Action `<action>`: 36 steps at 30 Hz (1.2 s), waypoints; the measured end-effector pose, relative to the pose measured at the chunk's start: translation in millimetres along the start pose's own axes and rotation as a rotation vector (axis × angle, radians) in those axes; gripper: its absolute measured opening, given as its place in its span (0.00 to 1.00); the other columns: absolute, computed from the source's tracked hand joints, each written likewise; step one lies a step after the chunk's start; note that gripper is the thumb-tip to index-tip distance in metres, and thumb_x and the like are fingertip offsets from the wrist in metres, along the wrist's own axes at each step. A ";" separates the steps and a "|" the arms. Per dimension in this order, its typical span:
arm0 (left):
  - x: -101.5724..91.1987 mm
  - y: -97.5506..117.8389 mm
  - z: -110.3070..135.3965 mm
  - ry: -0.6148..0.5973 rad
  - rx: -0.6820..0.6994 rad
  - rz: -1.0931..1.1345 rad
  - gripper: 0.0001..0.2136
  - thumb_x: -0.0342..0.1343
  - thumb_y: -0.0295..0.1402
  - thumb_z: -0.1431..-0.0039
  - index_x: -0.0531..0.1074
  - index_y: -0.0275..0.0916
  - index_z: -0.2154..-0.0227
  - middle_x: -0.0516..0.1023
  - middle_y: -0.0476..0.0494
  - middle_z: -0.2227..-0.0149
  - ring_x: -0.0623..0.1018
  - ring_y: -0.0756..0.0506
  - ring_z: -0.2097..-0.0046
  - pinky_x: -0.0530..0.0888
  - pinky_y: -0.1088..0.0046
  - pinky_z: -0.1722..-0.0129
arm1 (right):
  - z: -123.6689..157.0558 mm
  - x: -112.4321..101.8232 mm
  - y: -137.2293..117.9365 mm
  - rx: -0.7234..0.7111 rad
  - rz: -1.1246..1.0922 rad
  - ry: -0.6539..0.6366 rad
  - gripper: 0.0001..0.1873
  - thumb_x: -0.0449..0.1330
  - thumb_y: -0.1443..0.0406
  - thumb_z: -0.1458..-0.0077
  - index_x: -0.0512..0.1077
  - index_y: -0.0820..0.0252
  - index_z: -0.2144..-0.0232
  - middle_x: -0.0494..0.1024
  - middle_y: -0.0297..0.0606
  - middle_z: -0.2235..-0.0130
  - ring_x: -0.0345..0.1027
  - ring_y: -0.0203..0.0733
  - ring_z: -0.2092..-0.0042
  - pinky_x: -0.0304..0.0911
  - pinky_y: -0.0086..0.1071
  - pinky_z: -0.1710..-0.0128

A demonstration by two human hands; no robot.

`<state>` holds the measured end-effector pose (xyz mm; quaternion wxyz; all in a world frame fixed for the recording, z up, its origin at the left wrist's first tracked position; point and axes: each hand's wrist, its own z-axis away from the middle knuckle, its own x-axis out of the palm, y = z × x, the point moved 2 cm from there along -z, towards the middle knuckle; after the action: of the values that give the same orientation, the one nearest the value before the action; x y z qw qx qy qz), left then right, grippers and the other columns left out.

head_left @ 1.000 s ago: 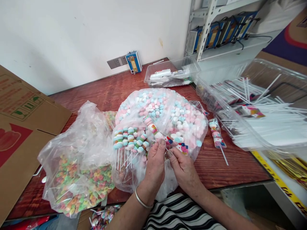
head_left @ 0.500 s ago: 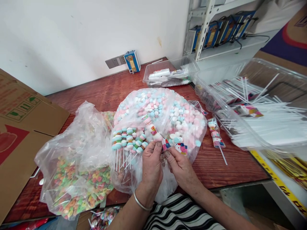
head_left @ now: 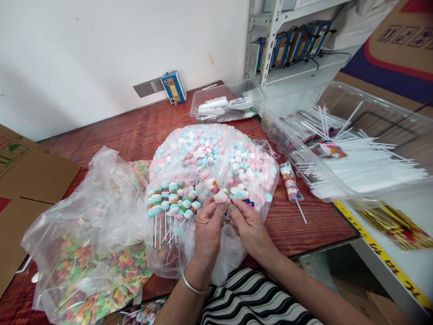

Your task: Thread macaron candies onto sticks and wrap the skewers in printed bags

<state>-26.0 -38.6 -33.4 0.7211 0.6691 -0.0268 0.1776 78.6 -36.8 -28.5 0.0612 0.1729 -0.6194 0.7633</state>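
My left hand (head_left: 208,228) is closed around the lower end of a marshmallow candy stick in a printed wrapper (head_left: 210,181), which tilts up to the left. The fingertips of my right hand (head_left: 248,228) pinch close beside my left thumb, with a blue and red printed wrapper piece (head_left: 249,203) showing behind them. What lies between the fingertips is mostly hidden. Under both hands is a large clear bag of pink, white and blue marshmallows (head_left: 250,164). Unwrapped marshmallow candy sticks (head_left: 173,198) lie on its left part, their white sticks toward me.
On the left lies a bag of coloured candy rings (head_left: 104,271) beside a cardboard box (head_left: 37,171). A finished wrapped candy stick (head_left: 291,183) rests right of the marshmallows. Farther right stands a clear bin of white sticks (head_left: 358,167); a smaller clear tray (head_left: 226,116) sits behind.
The view has shifted right, so things appear farther left. My hands have drawn closer together at the wrapper's lower end, and less of the printed piece shows behind my right fingers.
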 end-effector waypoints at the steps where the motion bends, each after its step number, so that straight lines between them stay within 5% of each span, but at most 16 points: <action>1: -2.2 0.4 -0.8 -0.060 -0.044 0.026 0.09 0.63 0.39 0.46 0.81 0.40 0.66 0.80 0.43 0.58 0.76 0.44 0.52 0.70 0.67 0.48 | 0.8 -1.2 1.4 0.103 -0.085 -0.108 0.18 0.59 0.49 0.43 0.64 0.54 0.72 0.53 0.22 0.81 0.38 0.30 0.81 0.40 0.24 0.84; 5: -7.2 2.5 2.9 -0.312 -0.280 0.155 0.15 0.68 0.43 0.53 0.82 0.38 0.66 0.81 0.37 0.59 0.78 0.39 0.53 0.72 0.60 0.50 | 11.8 -3.5 4.8 0.370 -0.170 -0.490 0.25 0.51 0.42 0.44 0.57 0.53 0.78 0.44 0.17 0.85 0.31 0.27 0.86 0.39 0.23 0.88; 8: -7.5 1.3 6.4 -0.355 -0.332 0.194 0.13 0.72 0.41 0.61 0.81 0.38 0.74 0.82 0.37 0.59 0.79 0.37 0.55 0.75 0.58 0.51 | 16.8 -3.6 7.8 0.368 -0.021 -0.504 0.26 0.41 0.46 0.39 0.51 0.53 0.82 0.43 0.19 0.86 0.35 0.27 0.88 0.47 0.25 0.88; 12: -8.1 -0.3 0.7 -0.154 -0.244 0.182 0.10 0.72 0.37 0.60 0.80 0.39 0.76 0.82 0.43 0.68 0.81 0.43 0.61 0.78 0.63 0.55 | 16.2 -15.7 5.7 0.284 0.262 -0.331 0.22 0.43 0.54 0.37 0.60 0.56 0.80 0.57 0.24 0.85 0.51 0.32 0.86 0.59 0.29 0.81; 15: -10.6 7.3 -9.5 -0.013 -0.113 0.185 0.09 0.72 0.34 0.60 0.80 0.41 0.75 0.81 0.49 0.70 0.80 0.47 0.63 0.78 0.66 0.54 | 19.4 -47.0 -2.6 0.171 0.582 -0.052 0.11 0.52 0.61 0.39 0.69 0.59 0.71 0.73 0.33 0.71 0.69 0.38 0.69 0.64 0.31 0.65; 18: -10.9 14.3 -16.0 0.055 -0.025 0.162 0.08 0.73 0.33 0.61 0.79 0.41 0.76 0.80 0.52 0.72 0.80 0.48 0.65 0.80 0.65 0.58 | 22.7 -85.6 -7.3 0.119 0.900 0.268 0.07 0.51 0.67 0.38 0.69 0.59 0.62 0.73 0.43 0.55 0.67 0.45 0.53 0.60 0.37 0.53; 21: -4.5 10.2 -14.3 -0.012 -0.035 0.081 0.08 0.71 0.34 0.58 0.80 0.41 0.75 0.81 0.49 0.71 0.79 0.49 0.69 0.79 0.69 0.63 | 16.6 -109.0 -1.6 0.140 1.128 0.437 0.08 0.52 0.68 0.38 0.69 0.62 0.58 0.69 0.51 0.49 0.67 0.51 0.51 0.61 0.39 0.54; 30: -11.8 9.4 -10.8 -0.146 0.009 -0.446 0.10 0.61 0.40 0.43 0.78 0.39 0.67 0.77 0.49 0.69 0.73 0.48 0.65 0.69 0.73 0.62 | -2.0 -121.7 9.0 0.053 1.294 0.517 0.07 0.51 0.72 0.39 0.68 0.62 0.66 0.75 0.51 0.60 0.72 0.48 0.61 0.63 0.35 0.64; 36: -11.0 21.6 -14.9 -0.221 0.434 -1.008 0.10 0.49 0.31 0.35 0.74 0.39 0.68 0.73 0.47 0.67 0.72 0.47 0.63 0.67 0.72 0.61 | 32.6 -96.3 -12.0 -0.142 1.091 0.452 0.06 0.51 0.68 0.41 0.62 0.56 0.71 0.71 0.34 0.71 0.67 0.37 0.69 0.62 0.28 0.68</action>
<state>-45.6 -25.7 -17.3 0.5553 0.7469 0.2582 -0.2590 178.2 -54.0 -44.5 -0.1980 -0.3416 -0.6399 0.6592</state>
